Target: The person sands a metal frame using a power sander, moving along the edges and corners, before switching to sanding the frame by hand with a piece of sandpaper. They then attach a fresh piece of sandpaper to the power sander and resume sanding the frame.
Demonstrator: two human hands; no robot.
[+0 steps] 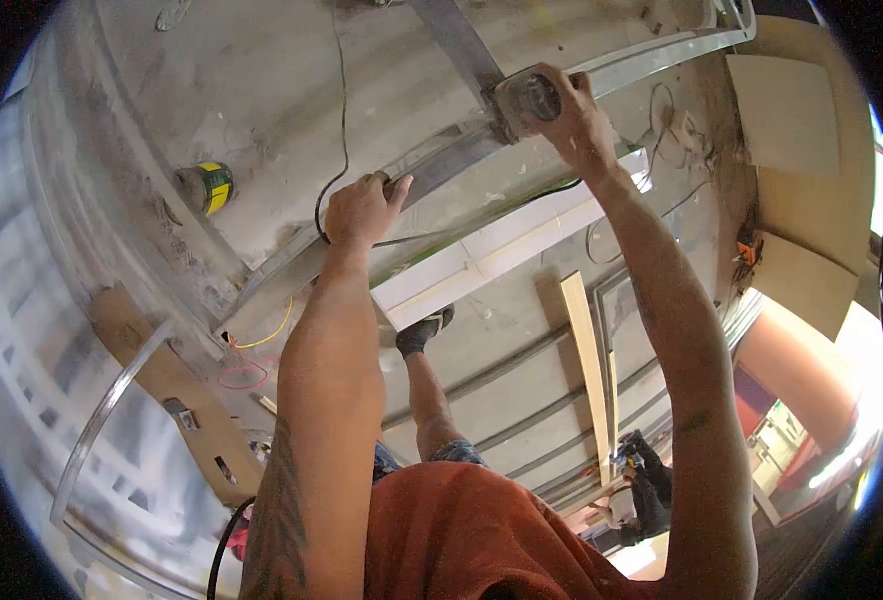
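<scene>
My right hand [573, 125] is closed around a dusty, rounded hand tool that looks like a palm sander [517, 100]. The sander sits against the joint where a crossbar [456, 45] meets a long grey metal bar [451, 165]. Lower along this bar, my left hand [357, 212] grips it with the fingers wrapped over its edge, the fingertips partly hidden. A black cord [343, 110] runs down beside my left hand and passes near the wrist.
Below the bar lies a long white panel [491, 255]. A can with a yellow-and-black label [211, 188] lies to the left. Wooden strips [586, 370], loose cables [676, 130] and boards [786, 110] are at the right. A bent metal tube [106, 410] stands at the lower left.
</scene>
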